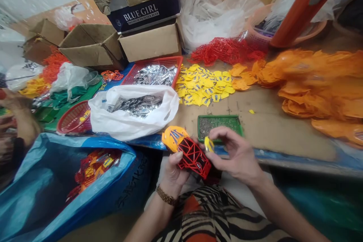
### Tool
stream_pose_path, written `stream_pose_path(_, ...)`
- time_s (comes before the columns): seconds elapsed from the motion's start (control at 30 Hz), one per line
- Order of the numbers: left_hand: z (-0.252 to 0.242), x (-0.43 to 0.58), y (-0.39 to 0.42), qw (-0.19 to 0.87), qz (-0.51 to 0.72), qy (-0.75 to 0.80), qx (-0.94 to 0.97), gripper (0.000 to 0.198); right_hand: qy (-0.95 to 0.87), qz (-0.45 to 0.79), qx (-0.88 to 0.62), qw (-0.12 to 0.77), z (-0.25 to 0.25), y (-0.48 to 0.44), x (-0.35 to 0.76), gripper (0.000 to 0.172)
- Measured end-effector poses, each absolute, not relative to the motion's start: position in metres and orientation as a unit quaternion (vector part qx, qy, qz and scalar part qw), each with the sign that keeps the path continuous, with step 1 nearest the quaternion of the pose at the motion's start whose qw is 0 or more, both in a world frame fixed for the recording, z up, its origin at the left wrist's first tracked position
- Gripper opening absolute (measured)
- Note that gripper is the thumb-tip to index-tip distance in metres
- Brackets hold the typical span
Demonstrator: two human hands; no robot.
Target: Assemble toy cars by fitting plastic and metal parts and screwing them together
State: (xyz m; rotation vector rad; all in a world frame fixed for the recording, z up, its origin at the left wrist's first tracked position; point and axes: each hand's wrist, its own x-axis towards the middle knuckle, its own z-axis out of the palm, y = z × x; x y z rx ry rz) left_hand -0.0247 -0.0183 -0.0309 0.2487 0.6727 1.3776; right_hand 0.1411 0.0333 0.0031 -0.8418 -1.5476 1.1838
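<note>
My left hand (174, 170) is closed around a toy car body (193, 155), which has an orange front with blue markings and a red lattice frame over a dark inside. The car is tilted, its orange end up and to the left. Between the thumb and fingers of my right hand (234, 153) is a small yellow plastic piece (209, 145) with a dark mark, held just beside the red frame. I cannot tell whether the piece touches the car. Behind my right hand lies a green tray (241, 130) of tiny metal parts, perhaps screws.
Yellow pieces (204, 83) and orange shells (312, 83) are heaped on the table. A white bag (99, 117) and red basket (180, 68) hold silvery parts. At left, a blue sack (31, 181) contains red and orange bodies. Another person's arm (24, 117) is at far left.
</note>
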Motion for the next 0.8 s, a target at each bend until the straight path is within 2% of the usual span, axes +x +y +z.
stream_pose_path(0.17, -0.030, -0.023, -0.021, 0.668, 0.628, 0.368, 0.155, 0.067, -0.673, 0.431, -0.380, 0.466, 0.000, 0.019, 0.128, 0.026)
stream_pose_path(0.33, -0.029, -0.022, -0.023, 0.662, 0.618, 0.385, 0.178, 0.066, -0.676, 0.444, -0.382, 0.447, -0.001, 0.017, 0.123, 0.023)
stream_pose_path(0.57, -0.030, -0.020, -0.024, 0.667, 0.618, 0.370, 0.190, 0.065, -0.645, 0.466, -0.374, 0.476, -0.002, 0.013, 0.125, 0.021)
stream_pose_path(0.8, -0.032, -0.019, -0.026, 0.663, 0.625, 0.370, 0.181, 0.063, -0.659, 0.417, -0.369, 0.506, -0.003, 0.011, 0.124, 0.023)
